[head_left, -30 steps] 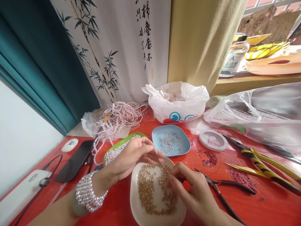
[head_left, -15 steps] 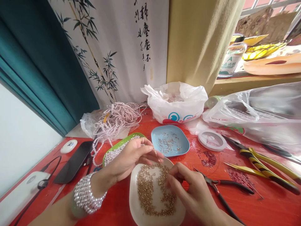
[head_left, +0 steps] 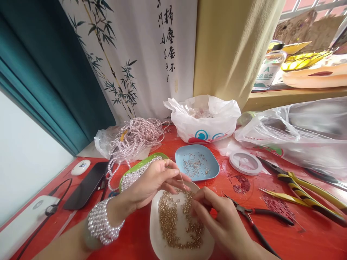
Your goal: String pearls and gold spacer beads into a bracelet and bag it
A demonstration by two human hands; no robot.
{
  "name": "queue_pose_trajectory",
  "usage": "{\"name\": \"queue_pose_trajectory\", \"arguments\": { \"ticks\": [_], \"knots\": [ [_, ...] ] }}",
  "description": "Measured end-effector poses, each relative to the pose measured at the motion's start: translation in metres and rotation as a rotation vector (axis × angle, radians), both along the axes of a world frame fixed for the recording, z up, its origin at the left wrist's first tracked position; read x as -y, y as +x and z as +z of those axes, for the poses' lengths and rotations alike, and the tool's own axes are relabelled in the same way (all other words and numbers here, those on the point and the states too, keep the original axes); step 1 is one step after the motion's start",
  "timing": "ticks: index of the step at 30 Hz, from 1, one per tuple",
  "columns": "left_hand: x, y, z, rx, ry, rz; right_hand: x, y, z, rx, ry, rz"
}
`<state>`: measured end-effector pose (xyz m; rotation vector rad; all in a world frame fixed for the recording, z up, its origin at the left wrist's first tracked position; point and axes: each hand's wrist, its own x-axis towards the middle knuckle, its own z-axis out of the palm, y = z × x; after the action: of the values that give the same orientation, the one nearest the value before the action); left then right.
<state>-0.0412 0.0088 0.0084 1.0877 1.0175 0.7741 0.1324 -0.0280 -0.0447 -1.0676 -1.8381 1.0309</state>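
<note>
- Reference landmark: white dish, at the near edge of the red table, directly in front of the person.
- Dish contents: a loose layer of small gold beads, spread over most of the dish floor.
- Left hand: positioned above the far-left rim of the dish. Thumb and fingertips are pinched shut on the upper end of a thin wire; the remaining fingers are curled loosely. The wrist carries a multi-row pearl bracelet.
- Wire: slants from the left fingertips down toward the beads at the far side of the dish.
- Right hand: positioned over the right rim of the dish. Thumb and forefinger are pressed together at the lower tip of the wire, just above the beads. Whether they grip the wire or a bead is too small to tell.
- Blue dish: just beyond the white dish, holding small metal pins.
- Green tray: beyond and left of the white dish, partly behind the left hand, filled with pearl strands.
- Black pliers: lying on the table just right of the white dish, beside the right hand.
- Yellow-handled pliers: well to the right of the white dish.
</note>
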Motion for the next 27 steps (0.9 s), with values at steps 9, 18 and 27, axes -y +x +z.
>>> {"name": "queue_pose_trajectory", "arguments": {
  "ticks": [9, 18, 27],
  "knots": [
    [0.000, 0.005, -0.007, -0.320, 0.267, 0.008, 0.000, 0.000, 0.001, -0.200, -0.158, 0.005],
    [0.021, 0.018, -0.004, -0.092, -0.007, 0.016, -0.002, -0.002, 0.014, -0.311, -0.095, -0.170],
    [0.028, 0.025, -0.014, 0.235, -0.143, 0.008, -0.002, -0.004, 0.018, -0.333, -0.160, -0.221]
  ]
}}
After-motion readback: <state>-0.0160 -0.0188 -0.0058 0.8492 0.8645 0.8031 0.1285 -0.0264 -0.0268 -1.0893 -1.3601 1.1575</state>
